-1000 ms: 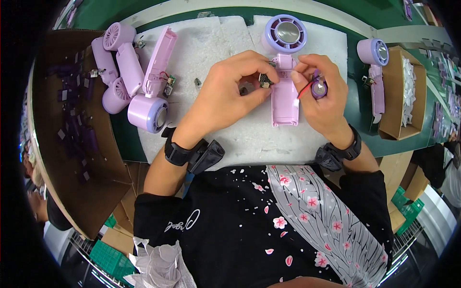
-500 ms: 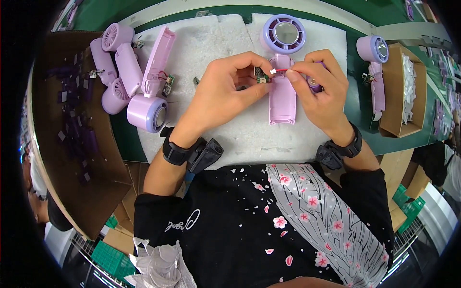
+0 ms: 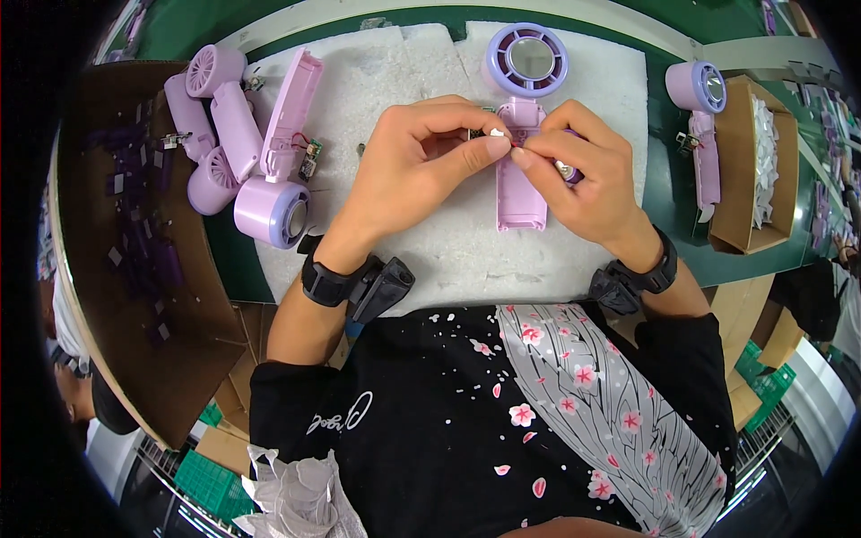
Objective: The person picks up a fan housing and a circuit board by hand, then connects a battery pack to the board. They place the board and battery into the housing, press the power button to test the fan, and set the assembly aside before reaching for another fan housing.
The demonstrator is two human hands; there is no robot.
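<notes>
A lilac handheld fan (image 3: 526,88) lies on the white foam sheet (image 3: 448,269) with its handle shell (image 3: 521,204) open toward me. Over that shell my two hands meet, fingertips nearly touching. My left hand (image 3: 413,170) is closed in a pinch around a small green circuit board (image 3: 475,134), mostly hidden by the fingers. At the left thumb tip sits a white plug (image 3: 497,133). My right hand (image 3: 592,175) pinches the red wire (image 3: 514,144) by that plug and keeps a purple battery (image 3: 567,171) within its fingers. Whether the plug is seated in the board is hidden.
Several lilac fans (image 3: 273,211), some with boards hanging out, lie at the left. Beyond them stands a large cardboard box (image 3: 202,350) holding purple batteries. On the right, another open fan (image 3: 705,161) lies beside a carton (image 3: 731,202) of white pieces.
My right hand has moved left, bringing the wire and plug against my left fingertips. The fan has shifted slightly left and up in the picture.
</notes>
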